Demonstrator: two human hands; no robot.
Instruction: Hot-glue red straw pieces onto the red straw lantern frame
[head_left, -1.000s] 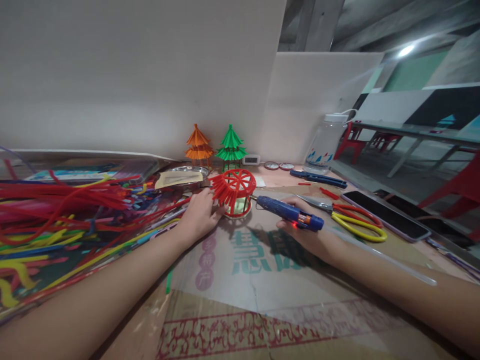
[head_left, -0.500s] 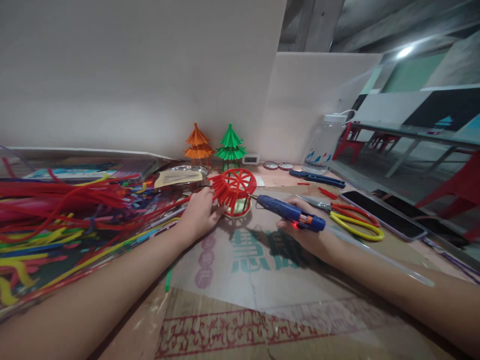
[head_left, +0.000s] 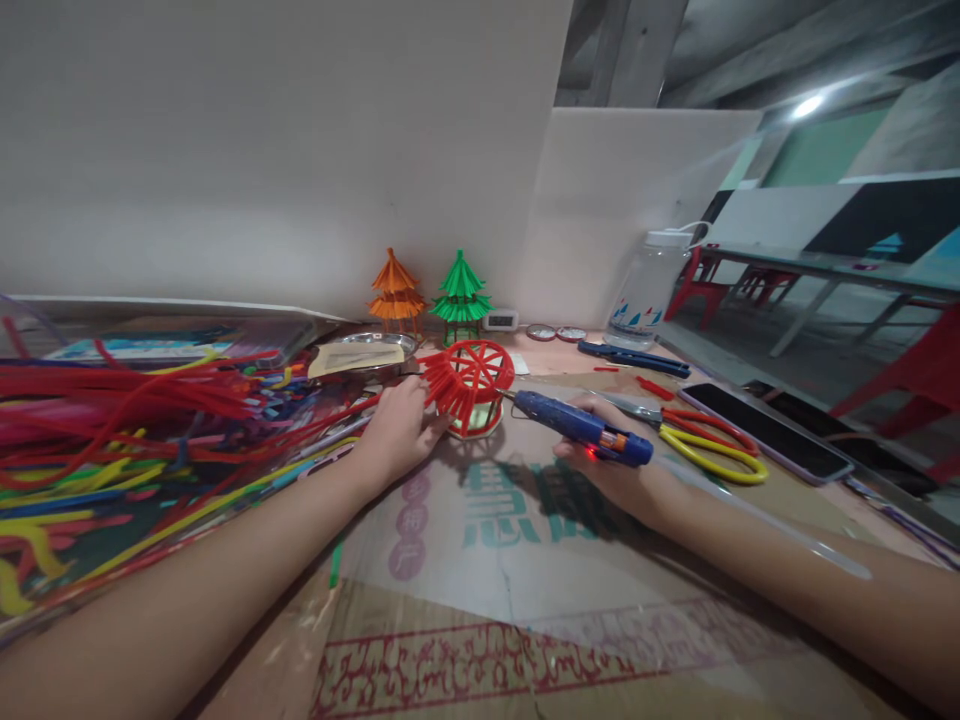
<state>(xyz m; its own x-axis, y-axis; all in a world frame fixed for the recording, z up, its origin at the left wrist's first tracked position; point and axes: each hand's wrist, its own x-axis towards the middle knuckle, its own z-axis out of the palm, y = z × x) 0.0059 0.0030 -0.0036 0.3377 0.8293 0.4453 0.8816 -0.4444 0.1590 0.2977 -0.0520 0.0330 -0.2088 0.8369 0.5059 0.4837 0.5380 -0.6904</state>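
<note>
A small red pavilion model (head_left: 456, 398) made of pipe cleaners stands in front of me, with an open spoked ring on top and a fringe of red strips down its left side. My left hand (head_left: 399, 430) grips it from the left, fingertips partly hidden behind the strips. In my right hand (head_left: 611, 475) is a blue glue gun (head_left: 566, 418) with a red light glowing on it. The gun's nozzle tip points left, at the right edge of the red ring; whether it touches cannot be told.
Behind stand an orange pavilion model (head_left: 395, 290) and a green one (head_left: 460, 290). Many coloured pipe cleaners (head_left: 112, 400) lie left. Scissors (head_left: 712, 450), a phone (head_left: 765, 430), blue pliers-like tool (head_left: 634, 359) and a water bottle (head_left: 645, 285) sit right. A metal dish (head_left: 409, 345) is behind my left hand.
Almost nothing differs. Both hands, the red pavilion model and the glue gun hold nearly the same places, with only a slight shift of the view.
</note>
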